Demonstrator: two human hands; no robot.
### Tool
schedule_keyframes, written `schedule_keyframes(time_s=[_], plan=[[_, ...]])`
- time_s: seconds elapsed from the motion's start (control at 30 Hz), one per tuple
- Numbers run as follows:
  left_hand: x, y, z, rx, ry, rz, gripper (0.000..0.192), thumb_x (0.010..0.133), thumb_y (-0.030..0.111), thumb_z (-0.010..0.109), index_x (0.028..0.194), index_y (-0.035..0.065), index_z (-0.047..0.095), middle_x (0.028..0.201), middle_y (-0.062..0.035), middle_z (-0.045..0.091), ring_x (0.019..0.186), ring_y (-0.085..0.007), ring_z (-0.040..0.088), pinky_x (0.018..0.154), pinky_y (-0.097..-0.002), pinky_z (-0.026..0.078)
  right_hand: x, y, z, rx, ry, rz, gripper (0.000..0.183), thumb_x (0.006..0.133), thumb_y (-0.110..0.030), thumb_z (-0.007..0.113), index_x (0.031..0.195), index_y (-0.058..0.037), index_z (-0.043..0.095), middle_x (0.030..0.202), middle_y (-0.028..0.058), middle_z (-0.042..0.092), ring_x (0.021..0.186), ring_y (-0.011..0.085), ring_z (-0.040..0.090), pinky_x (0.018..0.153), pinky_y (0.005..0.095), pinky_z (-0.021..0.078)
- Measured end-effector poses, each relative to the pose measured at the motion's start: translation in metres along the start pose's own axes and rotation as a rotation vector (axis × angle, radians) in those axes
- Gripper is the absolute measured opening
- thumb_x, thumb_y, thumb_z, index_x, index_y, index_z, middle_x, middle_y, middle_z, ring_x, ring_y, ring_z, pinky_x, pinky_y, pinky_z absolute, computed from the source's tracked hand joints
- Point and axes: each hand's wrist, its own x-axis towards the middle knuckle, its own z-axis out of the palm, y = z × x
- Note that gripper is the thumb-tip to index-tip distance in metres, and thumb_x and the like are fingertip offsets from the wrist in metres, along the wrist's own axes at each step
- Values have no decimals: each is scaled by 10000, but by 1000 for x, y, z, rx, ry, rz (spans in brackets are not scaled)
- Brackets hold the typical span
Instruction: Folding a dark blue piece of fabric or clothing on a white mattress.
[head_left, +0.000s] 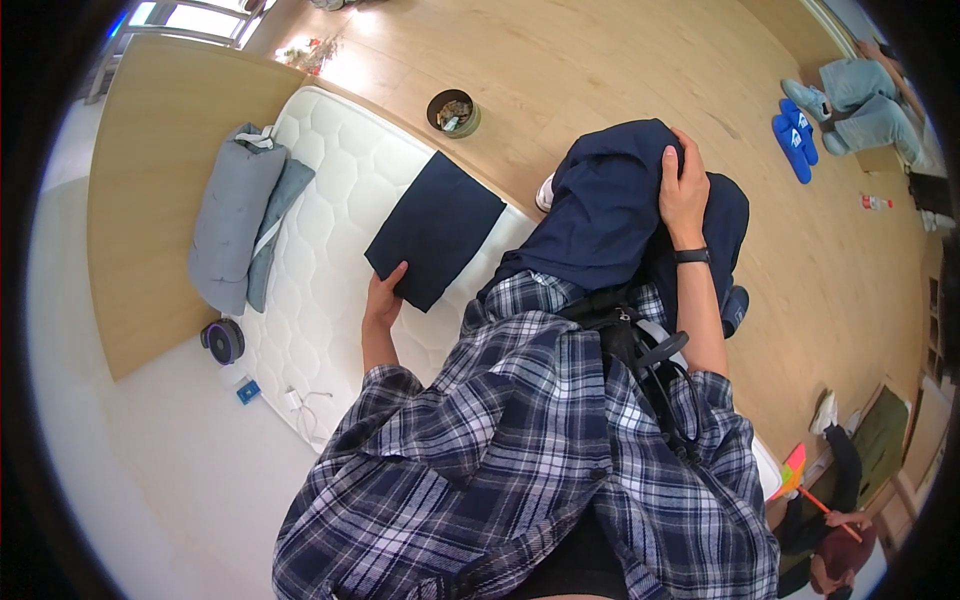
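A flat, dark navy folded cloth (442, 225) lies on the white quilted mattress (330, 210) to my left. My left hand (385, 295) has hold of its near corner, thumb on top and the fingers hidden underneath. On the inner side of my knee, over the navy trousers (600, 210), rests my right hand (685, 191). Nothing shows in that hand, and its thumb stands apart from the fingers. A black band circles the right wrist.
Rolled grey bedding (236, 214) sits against a wooden bed panel (180, 180). A round bin (454, 114) holding litter stands on the floor beside the mattress. Blue slippers (795, 141) and a bottle (876, 202) lie rightward. Two people sit nearby, one holding an orange stick (829, 514).
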Motion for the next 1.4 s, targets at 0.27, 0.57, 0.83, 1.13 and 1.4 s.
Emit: schedule_keyframes(time_s=[0.27, 0.57, 0.83, 1.13, 1.4], plan=[[36, 45, -39, 458, -44, 139, 624, 931, 80, 775, 1483, -29, 505, 1436, -131, 619, 1318, -248, 572, 1161, -348, 407, -1, -1, 1, 9, -9, 17, 440, 1076, -361, 524, 1342, -21, 611, 1316, 243, 667, 1218, 414, 645, 1029, 428, 505], [94, 126, 19, 899, -64, 259, 584, 862, 75, 811, 1398, -11, 596, 1231, -151, 728, 1102, -249, 693, 1008, -344, 526, -2, 3, -1, -4, -7, 28, 450, 1074, -366, 529, 1348, -19, 610, 1327, 237, 664, 1226, 411, 641, 1031, 430, 505], [125, 135, 45, 1110, -136, 362, 670, 883, 126, 808, 1475, -14, 528, 1373, -202, 668, 1261, -323, 639, 1093, -374, 484, 0, 2, -1, -13, -7, 17, 448, 1071, -355, 534, 1370, -28, 600, 1349, 239, 653, 1246, 413, 632, 1051, 433, 497], [138, 141, 66, 1398, -70, 522, 686, 879, 93, 795, 1504, 31, 520, 1437, -220, 623, 1338, -358, 594, 1129, -387, 465, -1, -1, 0, -8, -9, 18, 437, 1071, -348, 535, 1364, -31, 602, 1347, 238, 654, 1243, 412, 634, 1045, 432, 502], [119, 148, 87, 1392, -89, 438, 691, 903, 70, 766, 1530, 8, 482, 1493, -237, 573, 1380, -347, 558, 1177, -385, 419, -1, 1, -1, -10, 1, 19, 428, 1067, -347, 541, 1355, -37, 606, 1334, 240, 659, 1236, 413, 638, 1039, 433, 507]])
